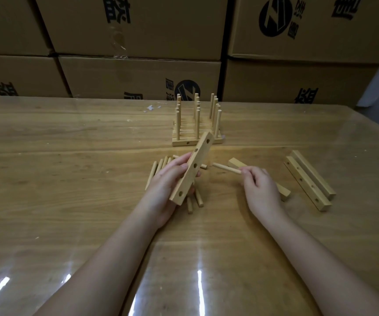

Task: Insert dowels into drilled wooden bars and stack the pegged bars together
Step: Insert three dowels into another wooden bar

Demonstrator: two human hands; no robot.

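Left hand [168, 179] is up off the desk [69, 179] with a drilled bar [193, 172], fingers curled round its far edge and thumb laid on the near one. The bar sits tilted, low end toward the person and high end pointing at the stack of pegged bars [196, 136], with its row of holes facing the camera. Over on the other side, the right hand [260, 188] has a single dowel [226, 168] pinched by one end between thumb and fingertips. The dowel lies nearly level, its free tip aimed left at the held bar, close to it but not touching. Under and behind the left hand there's a scatter of loose dowels [158, 169] flat on the desk, a few poking out below the bar's low end. The stack stands further back at mid-desk, bars side by side with their pegs upright in three rows. Another plain bar [283, 192] lies on the desk partly beneath the right hand, and off to the right a pair of bars [309, 181] lies side by side — the nearer one shows holes along its top. Printed cardboard boxes [138, 71] are piled up behind the desk.
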